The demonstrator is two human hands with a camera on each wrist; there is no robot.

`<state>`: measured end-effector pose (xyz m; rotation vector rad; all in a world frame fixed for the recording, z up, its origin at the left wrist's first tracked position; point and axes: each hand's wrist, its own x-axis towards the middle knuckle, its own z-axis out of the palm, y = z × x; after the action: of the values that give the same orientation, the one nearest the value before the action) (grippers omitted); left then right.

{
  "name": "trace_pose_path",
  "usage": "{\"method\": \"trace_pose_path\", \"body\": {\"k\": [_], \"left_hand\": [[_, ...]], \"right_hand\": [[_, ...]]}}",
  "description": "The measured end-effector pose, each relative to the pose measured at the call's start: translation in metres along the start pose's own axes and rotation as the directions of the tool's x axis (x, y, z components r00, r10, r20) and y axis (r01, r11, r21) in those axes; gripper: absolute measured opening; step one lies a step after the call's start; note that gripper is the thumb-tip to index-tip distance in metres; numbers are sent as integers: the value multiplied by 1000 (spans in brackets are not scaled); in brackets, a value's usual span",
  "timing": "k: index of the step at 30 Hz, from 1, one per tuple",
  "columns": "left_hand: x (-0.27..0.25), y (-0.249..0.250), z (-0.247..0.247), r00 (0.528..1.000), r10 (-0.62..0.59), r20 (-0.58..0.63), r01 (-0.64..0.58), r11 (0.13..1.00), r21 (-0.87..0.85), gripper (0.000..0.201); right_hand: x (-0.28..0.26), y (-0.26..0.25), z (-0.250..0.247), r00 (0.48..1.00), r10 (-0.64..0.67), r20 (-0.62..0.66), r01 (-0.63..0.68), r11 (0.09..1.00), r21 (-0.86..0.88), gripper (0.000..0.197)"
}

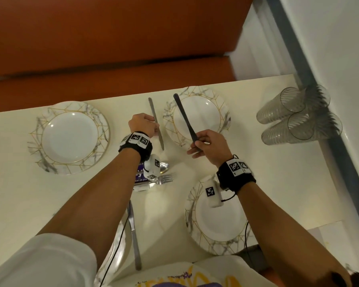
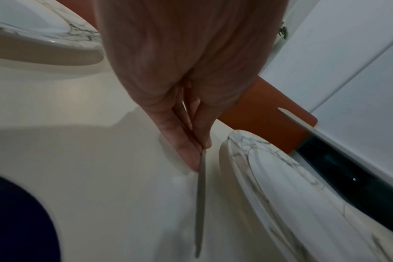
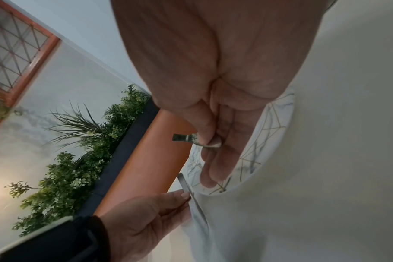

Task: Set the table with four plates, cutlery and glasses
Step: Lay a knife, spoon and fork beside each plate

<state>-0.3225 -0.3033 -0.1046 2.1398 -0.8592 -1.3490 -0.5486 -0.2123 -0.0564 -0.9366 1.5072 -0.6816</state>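
L hand pinches a knife mid-shaft between thumb & fingers, laying it on the counter just left of the far-right plate; blade end points back toward the person, long axis roughly parallel to the plate's left rim. R hand is nearer that plate's open side; its grip is clamped on the near end of a dark utensil, prob. a fork or spoon, head hidden, handle angled up over the plate. Judgement: this one goes to the plate's right, so the R hand must carry it across, swing it parallel to the knife. 4 glasses stand bunched at the wall, not yet dealt out; spare cutlery lies mid-counter.
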Motion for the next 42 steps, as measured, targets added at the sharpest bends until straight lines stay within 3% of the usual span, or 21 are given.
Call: {"method": "trace_pose_path", "body": {"k": [8,10,12,15,17,19,38,42], "left_hand": [[4,-6,4,997,73,-20,-71,995,67,17],[1,-8,2,987,156,-41,-147,974,174,16],[-1,-13,0,948,311,-64,-267,891,367,27],[-4,-23,-4,870,493,11,-389,671,631,52],[-1,-28,-7,851,521,68,-407,571,713,60],[0,-30,-9,851,517,93,-407,537,739,61],[-3,-19,-9,886,454,97,-372,569,734,60],[-10,-20,-12,888,454,71,-387,653,651,57]], "right_hand": [[1,-2,0,1000,-17,-9,17,1000,3,17],[1,-2,-1,1000,-23,-15,23,1000,3,17],[0,-1,-2,999,-25,-19,25,1000,7,18],[0,0,-3,999,-31,-28,31,1000,4,18],[0,0,-3,999,-36,-27,36,999,1,18],[0,1,-2,999,-37,-27,37,999,3,19],[-2,-2,-1,999,-39,-26,38,999,-37,19],[-7,-5,2,999,-35,-31,34,999,-28,19]]}}
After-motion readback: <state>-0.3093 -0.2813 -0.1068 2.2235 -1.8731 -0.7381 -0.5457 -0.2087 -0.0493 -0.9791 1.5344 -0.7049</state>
